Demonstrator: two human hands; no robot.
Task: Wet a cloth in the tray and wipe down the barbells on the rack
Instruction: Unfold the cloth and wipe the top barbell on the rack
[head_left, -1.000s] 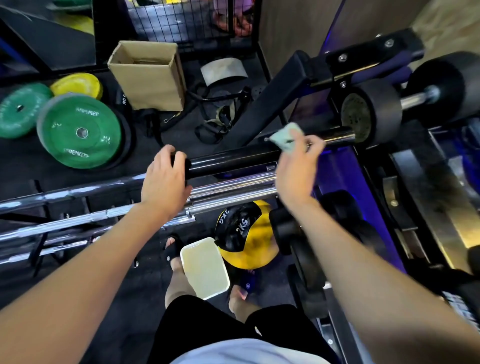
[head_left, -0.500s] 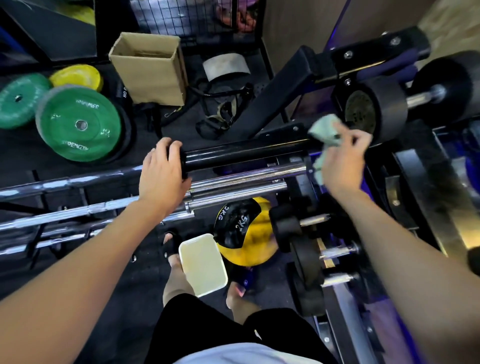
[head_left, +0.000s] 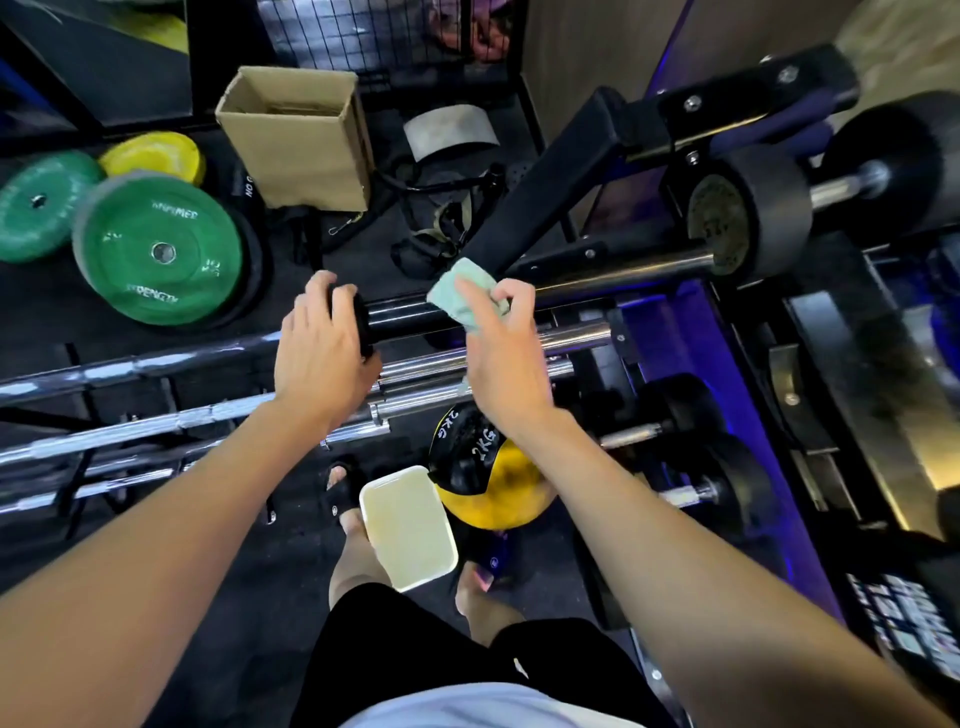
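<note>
A black barbell (head_left: 405, 317) lies across the rack, its far end meeting a round black weight (head_left: 748, 218). My left hand (head_left: 322, 353) grips the bar's near end collar. My right hand (head_left: 504, 338) holds a pale green cloth (head_left: 457, 291) wrapped over the bar just right of the left hand. Below it, several chrome barbells (head_left: 156, 364) lie side by side on the rack. The white tray (head_left: 408, 525) with pale liquid sits on the floor by my feet.
Green weight plates (head_left: 156, 249) and a yellow plate (head_left: 153, 156) lean at the left. A cardboard box (head_left: 296, 140) stands behind them. A yellow and black 2 kg ball (head_left: 488, 478) sits next to the tray. Dumbbells (head_left: 717, 483) fill the rack at right.
My right hand has slid the cloth left along the black bar, from near the round weight back toward my left hand. The left hand has kept its grip on the bar's end.
</note>
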